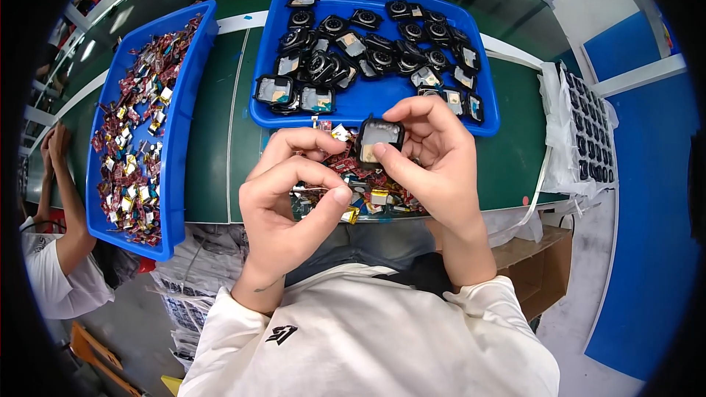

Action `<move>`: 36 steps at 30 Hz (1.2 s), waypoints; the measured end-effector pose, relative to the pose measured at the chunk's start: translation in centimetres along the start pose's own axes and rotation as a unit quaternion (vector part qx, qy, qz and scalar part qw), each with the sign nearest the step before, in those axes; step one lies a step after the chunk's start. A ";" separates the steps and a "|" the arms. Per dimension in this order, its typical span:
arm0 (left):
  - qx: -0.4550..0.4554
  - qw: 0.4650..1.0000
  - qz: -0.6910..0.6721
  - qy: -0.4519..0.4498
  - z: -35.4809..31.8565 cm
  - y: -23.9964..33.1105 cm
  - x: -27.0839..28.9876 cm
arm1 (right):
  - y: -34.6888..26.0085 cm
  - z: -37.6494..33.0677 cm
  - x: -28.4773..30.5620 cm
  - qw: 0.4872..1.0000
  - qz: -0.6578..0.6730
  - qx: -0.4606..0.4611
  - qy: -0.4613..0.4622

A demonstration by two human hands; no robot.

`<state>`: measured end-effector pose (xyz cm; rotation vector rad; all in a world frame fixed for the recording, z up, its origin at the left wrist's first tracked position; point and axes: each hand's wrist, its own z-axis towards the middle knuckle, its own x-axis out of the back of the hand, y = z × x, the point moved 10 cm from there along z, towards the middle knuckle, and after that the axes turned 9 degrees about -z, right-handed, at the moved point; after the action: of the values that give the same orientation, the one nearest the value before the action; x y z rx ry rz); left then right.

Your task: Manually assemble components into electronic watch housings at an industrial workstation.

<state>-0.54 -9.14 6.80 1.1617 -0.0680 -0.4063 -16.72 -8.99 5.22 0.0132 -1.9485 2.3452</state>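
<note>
My right hand (441, 158) grips a small black watch casing (381, 134) between thumb and fingers. The casing's greyish inner side, with a beige patch, faces up toward me. To its left, my left hand (294, 195) is curled with thumb and index fingertip brought together. What that pinch holds, if anything, is too small to make out. Below both hands lies a loose pile of red circuit boards with silver and yellow battery pieces (379, 197), partly hidden by the fingers. Just beyond, a blue tray (393, 114) carries many similar black watch casings (351, 44).
A long blue bin (175, 176) of red boards and battery pieces stands at the left on the green table (213, 169). At the right edge lies a white-wrapped tray of black parts (588, 129). A cardboard box (540, 272) sits lower right. Another person's arm (70, 206) shows far left.
</note>
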 end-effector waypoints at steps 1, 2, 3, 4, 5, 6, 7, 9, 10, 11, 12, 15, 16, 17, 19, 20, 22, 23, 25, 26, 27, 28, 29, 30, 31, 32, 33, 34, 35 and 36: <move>0.002 1.000 0.002 -0.003 0.1 0.0 -0.1 | 0.3 -0.1 0.0 1.000 0.003 -0.001 0.002; -0.019 0.999 0.025 -0.005 0.2 0.5 -0.2 | -0.2 -0.1 -0.5 0.997 -0.064 0.041 -0.018; -0.040 0.998 0.049 -0.007 0.4 1.0 -0.2 | -0.8 -0.2 -1.0 0.987 -0.131 0.082 -0.039; -0.037 0.998 0.049 -0.010 0.5 1.0 -0.3 | -1.1 -0.3 -1.4 0.979 -0.163 0.107 -0.057; -0.040 0.995 0.094 -0.011 0.7 1.3 -0.4 | -1.4 -0.5 -1.8 0.980 -0.161 0.105 -0.054; -0.042 0.990 0.137 -0.012 0.8 1.5 -0.5 | -0.6 -0.7 -1.8 0.997 -0.065 0.018 -0.033; -0.041 0.990 0.138 -0.014 1.1 1.7 -0.6 | 0.6 -0.9 -1.8 0.997 0.032 -0.068 -0.012; -0.067 0.972 0.223 -0.038 1.5 2.2 -1.3 | 0.5 -1.0 -1.4 0.998 0.020 -0.056 -0.005; -0.067 0.968 0.240 -0.036 1.7 2.1 -1.4 | 0.6 -1.1 -1.7 0.999 -0.003 -0.042 -0.032; -0.067 0.968 0.240 -0.037 1.8 2.0 -1.4 | 0.7 -1.3 -2.1 0.997 -0.026 -0.028 -0.059; -0.068 0.962 0.263 -0.042 1.9 1.9 -1.6 | 0.3 -1.2 -2.2 0.996 -0.058 0.010 -0.066; -0.059 0.957 0.281 -0.047 2.1 1.8 -1.8 | 0.0 -1.2 -2.2 0.991 -0.104 0.051 -0.064; -0.050 0.959 0.277 -0.047 2.1 1.7 -1.7 | -0.1 -1.1 -2.2 0.991 -0.104 0.051 -0.064; -0.050 0.958 0.277 -0.047 2.1 1.7 -1.7 | -0.6 -1.1 -2.2 0.987 -0.128 0.075 -0.065; -0.041 0.958 0.280 -0.048 2.0 1.4 -1.6 | -1.3 -1.2 -2.3 0.981 -0.151 0.099 -0.067; -0.041 0.958 0.281 -0.047 2.0 1.3 -1.6 | -1.2 -1.1 -2.4 0.983 -0.148 0.074 -0.074; -0.040 0.958 0.283 -0.033 1.9 1.2 -1.4 | -0.7 -1.1 -2.5 0.985 -0.145 0.048 -0.082; -0.039 0.958 0.283 -0.033 1.9 1.1 -1.4 | -0.5 -1.2 -2.5 0.986 -0.138 0.054 -0.077; -0.034 0.960 0.278 -0.031 1.9 0.9 -1.4 | -0.4 -1.2 -2.5 0.987 -0.132 0.059 -0.072; -0.033 0.960 0.277 -0.031 1.9 0.9 -1.4 | -0.6 -1.2 -2.4 0.986 -0.136 0.069 -0.065; -0.038 0.958 0.281 -0.032 2.0 0.9 -1.5 | -0.8 -1.3 -2.3 0.985 -0.140 0.079 -0.057; -0.042 0.957 0.286 -0.033 2.0 1.0 -1.5 | -0.8 -1.3 -2.4 0.985 -0.140 0.079 -0.058; -0.042 0.957 0.286 -0.032 2.0 0.9 -1.5 | -0.8 -1.3 -2.4 0.987 -0.132 0.077 -0.056; -0.037 0.959 0.280 -0.033 2.0 0.8 -1.4 | -0.8 -1.3 -2.4 0.988 -0.125 0.076 -0.054; -0.031 0.961 0.274 -0.034 2.0 0.7 -1.4 | -0.8 -1.3 -2.4 0.988 -0.126 0.076 -0.054; -0.032 0.961 0.274 -0.033 2.0 0.7 -1.4 | -0.9 -1.3 -2.5 0.987 -0.127 0.079 -0.053; -0.034 0.959 0.279 -0.034 2.0 0.7 -1.3 | -1.0 -1.4 -2.5 0.987 -0.129 0.082 -0.053; -0.036 0.958 0.283 -0.034 2.0 0.7 -1.3 | -1.1 -1.4 -2.5 0.987 -0.129 0.082 -0.054; -0.036 0.958 0.283 -0.033 2.0 0.7 -1.3 | -1.4 -1.4 -2.6 0.985 -0.136 0.091 -0.052; -0.037 0.958 0.284 -0.031 2.0 0.7 -1.2 | -1.6 -1.4 -2.7 0.983 -0.144 0.099 -0.050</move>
<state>-2.01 -10.23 8.39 1.0013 -0.4278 0.0647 -13.86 -7.46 6.39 0.4060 -1.6132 2.3685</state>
